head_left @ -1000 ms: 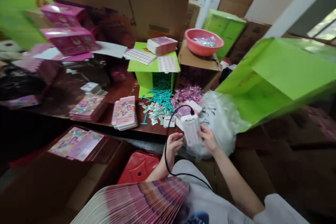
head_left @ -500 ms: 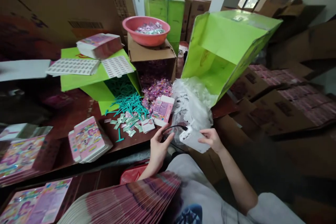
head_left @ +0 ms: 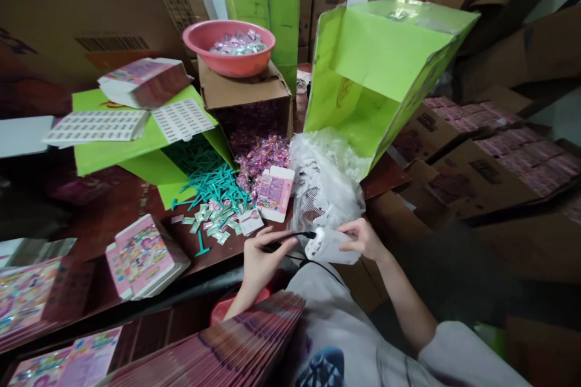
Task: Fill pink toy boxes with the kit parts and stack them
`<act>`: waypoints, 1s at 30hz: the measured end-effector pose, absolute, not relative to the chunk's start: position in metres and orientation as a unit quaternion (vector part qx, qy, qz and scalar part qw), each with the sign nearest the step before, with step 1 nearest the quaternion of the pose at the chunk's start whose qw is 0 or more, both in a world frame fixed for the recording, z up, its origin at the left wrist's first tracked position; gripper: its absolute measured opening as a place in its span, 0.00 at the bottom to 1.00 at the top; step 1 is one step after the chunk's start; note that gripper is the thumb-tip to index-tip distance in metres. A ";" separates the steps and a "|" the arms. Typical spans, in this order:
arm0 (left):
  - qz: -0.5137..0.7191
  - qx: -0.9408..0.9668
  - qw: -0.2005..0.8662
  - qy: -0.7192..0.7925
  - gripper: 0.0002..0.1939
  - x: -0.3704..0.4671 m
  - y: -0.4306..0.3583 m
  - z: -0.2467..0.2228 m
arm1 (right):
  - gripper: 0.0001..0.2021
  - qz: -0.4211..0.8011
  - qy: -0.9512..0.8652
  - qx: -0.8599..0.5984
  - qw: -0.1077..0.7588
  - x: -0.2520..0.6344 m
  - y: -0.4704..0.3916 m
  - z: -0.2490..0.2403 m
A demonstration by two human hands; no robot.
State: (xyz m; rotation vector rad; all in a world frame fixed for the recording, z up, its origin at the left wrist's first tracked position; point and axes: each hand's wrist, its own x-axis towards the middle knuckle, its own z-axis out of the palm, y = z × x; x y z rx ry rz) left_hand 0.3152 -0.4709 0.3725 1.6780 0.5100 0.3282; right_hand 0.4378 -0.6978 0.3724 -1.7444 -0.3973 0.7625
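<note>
My right hand (head_left: 364, 240) grips a white power bank (head_left: 323, 248) by its right end, thumb and fingers pinched over it. Ports show along the near left side of the power bank. A black cable (head_left: 297, 234) runs from its left end to my left hand (head_left: 263, 257), whose thumb and fingers are closed round the cable. Both hands hover over my lap, in front of the table edge. Just beyond them lie a clear plastic bag (head_left: 329, 181) with white pieces in it and a flattened pink carton (head_left: 275, 193).
Teal T-shaped sticks (head_left: 218, 184) spill from a green box (head_left: 136, 151), with small sachets (head_left: 220, 217) before them. A pink basin (head_left: 229, 63) tops a brown carton (head_left: 245, 91). Pink carton stacks (head_left: 145, 257) stand left; a fanned stack (head_left: 218, 351) lies near my lap.
The view has shifted, so the table things sit further left. The power bank has turned to lie flatter. My left hand is lower and still on the cable.
</note>
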 end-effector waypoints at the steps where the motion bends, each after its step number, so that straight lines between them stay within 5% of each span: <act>1: 0.142 0.744 0.619 0.206 0.09 0.317 -0.470 0.374 | 0.15 0.327 -0.170 -0.739 0.564 0.439 -0.697 0.372; 6: 0.084 0.738 0.658 0.124 0.09 0.322 -0.465 0.378 | 0.15 0.342 -0.187 -0.723 0.570 0.449 -0.696 0.370; 11: 0.172 0.706 0.655 0.208 0.11 0.323 -0.459 0.379 | 0.14 0.303 -0.226 -0.766 0.520 0.462 -0.699 0.369; 24: 0.022 0.733 0.659 0.165 0.12 0.340 -0.478 0.378 | 0.13 0.361 -0.220 -0.737 0.527 0.471 -0.694 0.350; 28: 0.124 0.726 0.667 0.113 0.30 0.348 -0.485 0.379 | 0.20 0.450 -0.044 -0.671 0.588 0.492 -0.754 0.328; 30: 0.165 0.718 0.669 0.094 0.37 0.352 -0.487 0.377 | 0.19 0.341 0.146 -0.662 0.651 0.500 -0.802 0.317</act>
